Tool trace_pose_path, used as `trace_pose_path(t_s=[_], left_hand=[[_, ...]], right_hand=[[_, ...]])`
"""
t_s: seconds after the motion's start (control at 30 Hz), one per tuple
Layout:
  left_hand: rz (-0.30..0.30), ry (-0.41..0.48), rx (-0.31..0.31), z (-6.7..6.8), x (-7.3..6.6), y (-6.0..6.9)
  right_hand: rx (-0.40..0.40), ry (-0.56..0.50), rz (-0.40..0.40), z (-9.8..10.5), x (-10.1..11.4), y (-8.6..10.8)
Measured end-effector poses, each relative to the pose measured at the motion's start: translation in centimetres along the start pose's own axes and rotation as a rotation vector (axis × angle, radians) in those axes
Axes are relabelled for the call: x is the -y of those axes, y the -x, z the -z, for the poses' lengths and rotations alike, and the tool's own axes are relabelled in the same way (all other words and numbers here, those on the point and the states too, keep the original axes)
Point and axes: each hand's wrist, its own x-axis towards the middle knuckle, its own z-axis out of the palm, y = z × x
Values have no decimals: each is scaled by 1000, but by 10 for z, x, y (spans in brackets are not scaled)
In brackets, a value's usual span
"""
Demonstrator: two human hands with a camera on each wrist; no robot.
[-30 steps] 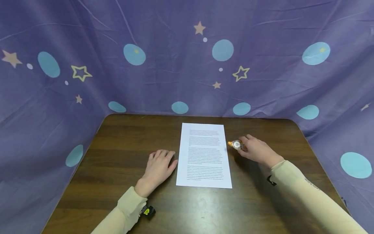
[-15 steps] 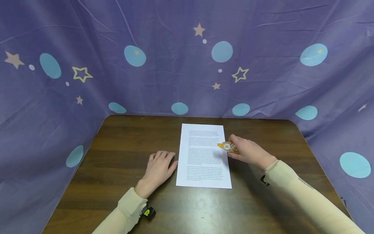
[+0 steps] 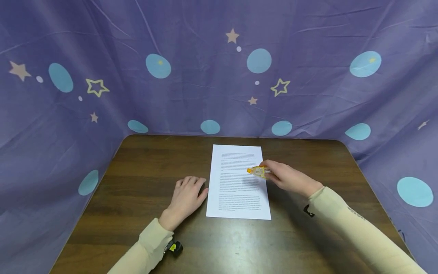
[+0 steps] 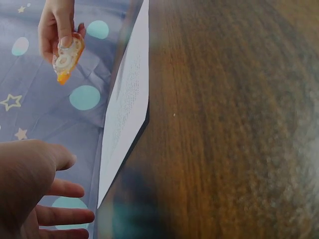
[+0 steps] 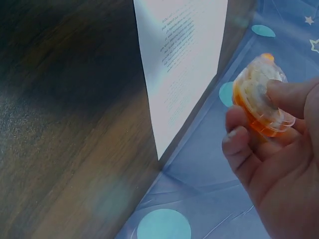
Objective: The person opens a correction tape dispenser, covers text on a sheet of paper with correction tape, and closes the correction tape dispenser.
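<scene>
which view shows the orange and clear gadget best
The right wrist view: the orange and clear gadget appears largest there, in the right hand. The left wrist view shows it smaller; the head view also shows it small, over the paper.

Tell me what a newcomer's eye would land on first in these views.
Probably the white printed sheet, bright on the dark wooden table. Next, the small orange-and-clear object that the right hand holds above the sheet's right side. Behind the table, a star-patterned purple curtain stands out.
</scene>
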Motion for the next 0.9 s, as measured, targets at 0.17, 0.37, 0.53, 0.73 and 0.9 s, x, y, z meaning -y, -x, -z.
trace_pose_path(t_s=[0.17,0.37,0.53,0.73,0.9], left_hand=[[-16,16,14,-2,-2,-3],[-70,118,23,-1,-7,-15],[-132,300,4,-1,-16,-38],[-203,559,4,-2,-35,-65],[-232,641,-13,-6,-47,-79]], right_hand=[[21,21,-15,0,1,-1],[19,16,-12,0,4,-4],[15,-1,5,1,9,-8],[30,5,2,2,16,-11],[22,8,17,2,16,-12]])
